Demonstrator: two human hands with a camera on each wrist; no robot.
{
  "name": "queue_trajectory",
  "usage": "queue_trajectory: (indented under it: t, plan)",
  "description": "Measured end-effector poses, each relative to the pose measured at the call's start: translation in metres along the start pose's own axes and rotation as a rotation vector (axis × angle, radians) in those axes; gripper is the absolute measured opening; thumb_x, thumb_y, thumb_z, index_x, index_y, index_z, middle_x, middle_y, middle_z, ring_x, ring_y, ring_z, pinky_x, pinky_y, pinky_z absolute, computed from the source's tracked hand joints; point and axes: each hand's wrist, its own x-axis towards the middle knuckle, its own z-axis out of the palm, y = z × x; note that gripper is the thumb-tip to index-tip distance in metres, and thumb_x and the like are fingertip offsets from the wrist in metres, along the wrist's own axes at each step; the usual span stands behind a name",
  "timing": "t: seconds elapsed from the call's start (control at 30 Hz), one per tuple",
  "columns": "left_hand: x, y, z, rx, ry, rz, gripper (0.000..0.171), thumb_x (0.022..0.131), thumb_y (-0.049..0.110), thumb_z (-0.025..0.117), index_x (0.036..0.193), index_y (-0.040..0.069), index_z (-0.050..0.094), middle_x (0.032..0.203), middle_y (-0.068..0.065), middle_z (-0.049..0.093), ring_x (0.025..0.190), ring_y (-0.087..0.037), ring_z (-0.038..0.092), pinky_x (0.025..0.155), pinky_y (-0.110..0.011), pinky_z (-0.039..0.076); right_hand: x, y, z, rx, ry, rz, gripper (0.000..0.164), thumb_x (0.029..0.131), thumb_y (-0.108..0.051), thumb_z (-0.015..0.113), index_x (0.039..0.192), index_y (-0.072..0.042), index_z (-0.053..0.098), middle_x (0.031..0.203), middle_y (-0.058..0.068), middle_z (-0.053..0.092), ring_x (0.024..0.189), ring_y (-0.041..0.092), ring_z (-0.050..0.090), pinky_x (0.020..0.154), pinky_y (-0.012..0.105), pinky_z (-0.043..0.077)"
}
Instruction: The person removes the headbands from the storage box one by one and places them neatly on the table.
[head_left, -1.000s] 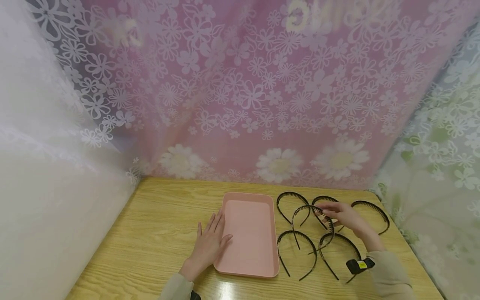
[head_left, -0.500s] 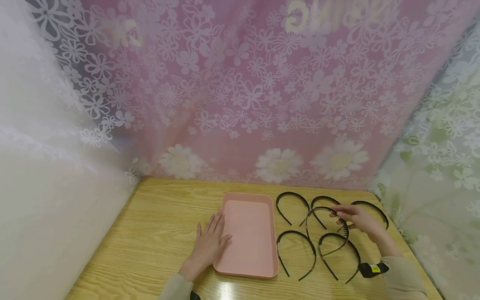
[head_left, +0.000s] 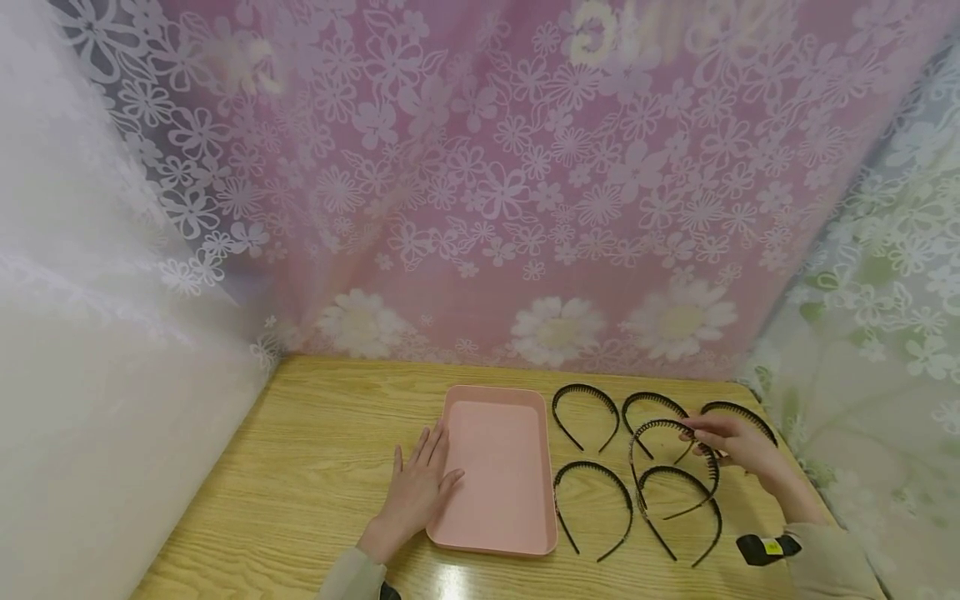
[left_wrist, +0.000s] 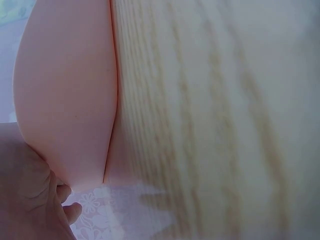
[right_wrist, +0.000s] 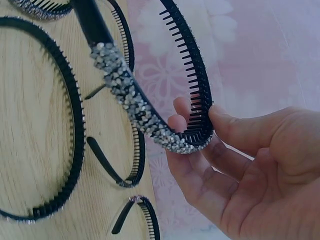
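Observation:
My right hand (head_left: 738, 446) pinches a toothed black headband (head_left: 660, 422) between thumb and fingers, raised above the table. Silvery stones coat its outer side in the right wrist view, where the thumb presses one face and the fingers (right_wrist: 200, 175) curl behind. The held headband overlaps the front right headband (head_left: 718, 510) in the head view. Fingers straight, my left hand (head_left: 417, 487) rests against the left rim of a shallow pink tray (head_left: 495, 475), thumb over the edge. The tray's wall (left_wrist: 65, 85) fills much of the left wrist view's left side.
More headbands lie right of the tray: back left (head_left: 583, 387), back middle (head_left: 648, 395), back right (head_left: 742, 407), partly behind the right hand, and front left (head_left: 592, 464). Bare wood tabletop (head_left: 315, 450) lies left of the tray. A pink flowered curtain (head_left: 480, 208) hangs behind.
My right hand has moved right and a little toward me, carrying the headband from over the middle of the group to above the front right one. The left hand and tray stay put.

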Motion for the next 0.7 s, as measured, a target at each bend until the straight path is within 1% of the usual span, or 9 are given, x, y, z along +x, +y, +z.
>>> queue_trajectory:
  t: [0.07, 0.17, 0.27, 0.37, 0.47, 0.53, 0.57, 0.6, 0.7]
  plan:
    - [0.000, 0.000, 0.001, -0.001, 0.007, 0.005, 0.068, 0.103, 0.037, 0.057, 0.156, -0.001, 0.036, 0.164, -0.016, 0.030, 0.148, -0.041, 0.032, 0.108, -0.079, 0.021, -0.003, 0.001, -0.002, -0.012, 0.011, 0.020, 0.047, 0.109, -0.016, 0.048, 0.146, 0.013, 0.043, 0.128, 0.027, 0.064, 0.090, 0.011, 0.068, 0.073, 0.041, 0.057]
    - [0.000, 0.000, 0.002, 0.001, 0.018, 0.014, 0.068, 0.103, 0.036, 0.058, 0.154, -0.003, 0.037, 0.163, -0.017, 0.032, 0.147, -0.042, 0.033, 0.107, -0.080, 0.022, -0.006, 0.004, -0.006, -0.039, 0.031, 0.028, 0.048, 0.109, -0.017, 0.048, 0.146, 0.013, 0.043, 0.129, 0.028, 0.063, 0.093, 0.015, 0.070, 0.077, 0.043, 0.057]
    - [0.000, 0.000, 0.002, 0.009, 0.017, 0.013, 0.068, 0.103, 0.037, 0.058, 0.155, -0.002, 0.037, 0.163, -0.017, 0.031, 0.148, -0.042, 0.033, 0.107, -0.080, 0.022, -0.008, 0.009, -0.011, -0.060, 0.047, 0.034, 0.049, 0.109, -0.019, 0.049, 0.146, 0.012, 0.043, 0.122, 0.020, 0.068, 0.093, 0.014, 0.070, 0.076, 0.042, 0.057]
    - [0.000, -0.001, 0.003, 0.014, 0.014, 0.008, 0.069, 0.103, 0.038, 0.057, 0.156, -0.001, 0.036, 0.164, -0.016, 0.030, 0.148, -0.041, 0.032, 0.108, -0.079, 0.022, -0.008, 0.016, -0.018, -0.052, 0.037, 0.043, 0.051, 0.109, -0.021, 0.048, 0.147, 0.012, 0.041, 0.117, 0.010, 0.070, 0.091, 0.009, 0.068, 0.073, 0.040, 0.057]
    - [0.001, -0.001, 0.003, 0.012, 0.013, 0.003, 0.069, 0.104, 0.038, 0.056, 0.156, 0.000, 0.035, 0.165, -0.015, 0.029, 0.149, -0.040, 0.031, 0.109, -0.079, 0.021, -0.010, 0.022, -0.025, -0.033, 0.021, 0.053, 0.052, 0.110, -0.023, 0.046, 0.148, 0.011, 0.040, 0.119, 0.005, 0.067, 0.090, 0.005, 0.066, 0.073, 0.040, 0.057]
    - [0.001, -0.001, 0.002, 0.007, 0.012, 0.002, 0.069, 0.104, 0.038, 0.056, 0.156, 0.000, 0.034, 0.165, -0.015, 0.028, 0.149, -0.040, 0.031, 0.109, -0.079, 0.021, -0.012, 0.026, -0.031, -0.023, 0.017, 0.052, 0.049, 0.110, -0.023, 0.046, 0.148, 0.008, 0.044, 0.119, 0.000, 0.066, 0.091, 0.004, 0.065, 0.075, 0.040, 0.057]
    - [0.001, -0.001, 0.003, 0.006, 0.012, 0.003, 0.069, 0.103, 0.038, 0.056, 0.156, 0.000, 0.035, 0.165, -0.015, 0.028, 0.149, -0.040, 0.031, 0.109, -0.079, 0.021, -0.014, 0.028, -0.034, -0.013, 0.017, 0.053, 0.045, 0.110, -0.023, 0.046, 0.147, 0.002, 0.048, 0.117, -0.005, 0.066, 0.091, 0.003, 0.065, 0.076, 0.039, 0.057]
    - [0.001, -0.001, 0.003, 0.005, 0.011, 0.002, 0.069, 0.103, 0.039, 0.056, 0.156, 0.000, 0.034, 0.165, -0.014, 0.028, 0.149, -0.040, 0.031, 0.109, -0.079, 0.021, -0.015, 0.030, -0.037, -0.006, 0.016, 0.055, 0.040, 0.110, -0.024, 0.046, 0.146, -0.007, 0.053, 0.116, -0.010, 0.066, 0.092, 0.002, 0.065, 0.077, 0.039, 0.057]
    - [0.000, -0.002, 0.003, 0.006, 0.008, 0.001, 0.069, 0.104, 0.039, 0.056, 0.156, 0.000, 0.034, 0.165, -0.015, 0.028, 0.149, -0.040, 0.031, 0.109, -0.079, 0.021, -0.019, 0.035, -0.045, 0.027, 0.013, 0.047, 0.029, 0.110, -0.023, 0.047, 0.131, -0.036, 0.060, 0.109, -0.023, 0.066, 0.092, 0.001, 0.065, 0.074, 0.036, 0.055]
